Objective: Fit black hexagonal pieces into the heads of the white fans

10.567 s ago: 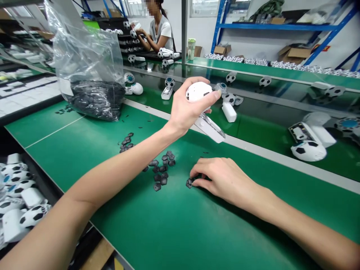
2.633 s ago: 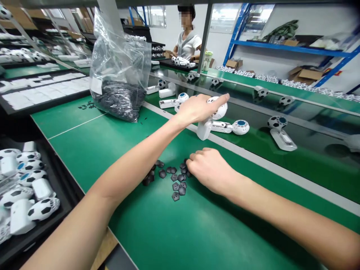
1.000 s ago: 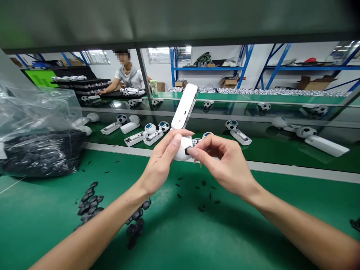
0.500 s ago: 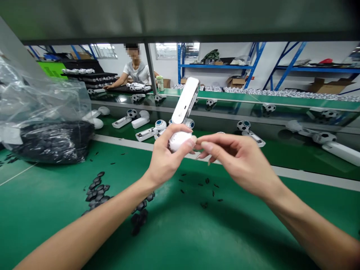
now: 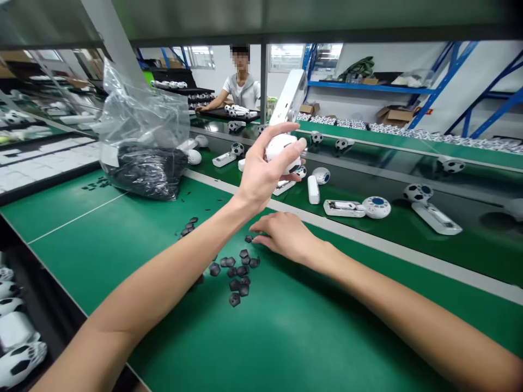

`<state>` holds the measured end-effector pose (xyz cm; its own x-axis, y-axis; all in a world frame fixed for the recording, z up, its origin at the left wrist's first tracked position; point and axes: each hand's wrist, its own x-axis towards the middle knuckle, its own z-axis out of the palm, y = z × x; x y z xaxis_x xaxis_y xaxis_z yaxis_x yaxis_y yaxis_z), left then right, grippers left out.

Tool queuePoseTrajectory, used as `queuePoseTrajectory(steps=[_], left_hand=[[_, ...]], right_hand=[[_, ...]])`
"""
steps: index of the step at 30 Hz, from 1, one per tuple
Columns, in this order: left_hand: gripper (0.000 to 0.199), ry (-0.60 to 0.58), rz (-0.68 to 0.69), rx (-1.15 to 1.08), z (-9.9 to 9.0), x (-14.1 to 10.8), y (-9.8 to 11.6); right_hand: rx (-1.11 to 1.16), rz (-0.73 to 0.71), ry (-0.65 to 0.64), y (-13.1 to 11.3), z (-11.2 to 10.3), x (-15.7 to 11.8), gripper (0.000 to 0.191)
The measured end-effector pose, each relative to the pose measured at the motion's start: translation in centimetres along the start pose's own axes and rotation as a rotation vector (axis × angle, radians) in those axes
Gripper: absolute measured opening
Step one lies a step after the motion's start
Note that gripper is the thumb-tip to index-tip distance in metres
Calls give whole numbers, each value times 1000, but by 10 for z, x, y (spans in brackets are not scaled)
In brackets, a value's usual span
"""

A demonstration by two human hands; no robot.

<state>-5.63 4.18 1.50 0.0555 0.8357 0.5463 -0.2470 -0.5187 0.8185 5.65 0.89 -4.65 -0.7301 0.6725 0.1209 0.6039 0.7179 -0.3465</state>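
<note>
Head view shows a white device (image 5: 287, 102), ball-ended and tilted.

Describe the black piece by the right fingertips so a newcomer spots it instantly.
On the green table, find the cluster of black pieces left of the right hand. Just beyond it, at that hand's fingertips, lies one small black piece. Unlike its clustered neighbours, it lies apart, with a gap between.

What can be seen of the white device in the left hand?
The white device looks like smooth plastic. It has a rounded head and a long bar, tilting up and to the picture's right. A small dark mark shows on the bar. The left hand grips the head, partly hiding it, and holds the device in the air.
</note>
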Motion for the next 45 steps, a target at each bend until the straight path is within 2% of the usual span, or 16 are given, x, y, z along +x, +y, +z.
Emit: queuePoseTrajectory(steps=[3, 7, 11, 14, 15, 16, 20, 23, 25, 30, 34, 39, 42, 45], left_hand=[[52, -48, 21, 33, -5, 3, 2], [67, -96, 17, 47, -6, 4, 4], [83, -93, -40, -21, -3, 1, 6], [93, -58, -85, -71, -5, 2, 4], [93, -36, -94, -81, -6, 4, 3], [90, -14, -103, -92, -8, 6, 2], [62, 8, -112, -124, -8, 8, -2], [55, -21, -82, -103, -1, 3, -7], [57, -19, -59, -84, 5, -4, -12], [48, 5, 98, 101, 16, -24, -21], [48, -39, 233, 236, 22, -36, -21], [44, -46, 331, 342, 24, -46, -21], [41, -36, 391, 385, 25, -49, -22], [41, -15, 443, 424, 25, -49, -23]], right_hand=[[40, 2, -88, 4, 2, 22, 6], [121, 38, -135, 5, 6, 34, 4], [266, 53, -143, 3, 9, 31, 14], [376, 78, -110, 6, -1, 14, 6], [433, 91, -80, 9, -7, 5, 3], [496, 107, -34, 13, -15, -5, 9], [809, 209, 218, 31, -53, -50, 20], [954, 275, 270, 36, -74, -77, 32], [1019, 264, 321, 34, -82, -87, 32], [1049, 142, 588, 23, -91, -88, 21], [1173, 178, 581, 19, -89, -84, 31], [1338, 283, 540, 15, -82, -82, 42], [1352, 304, 518, 13, -80, -81, 46], [1351, 320, 551, 10, -79, -80, 46]])
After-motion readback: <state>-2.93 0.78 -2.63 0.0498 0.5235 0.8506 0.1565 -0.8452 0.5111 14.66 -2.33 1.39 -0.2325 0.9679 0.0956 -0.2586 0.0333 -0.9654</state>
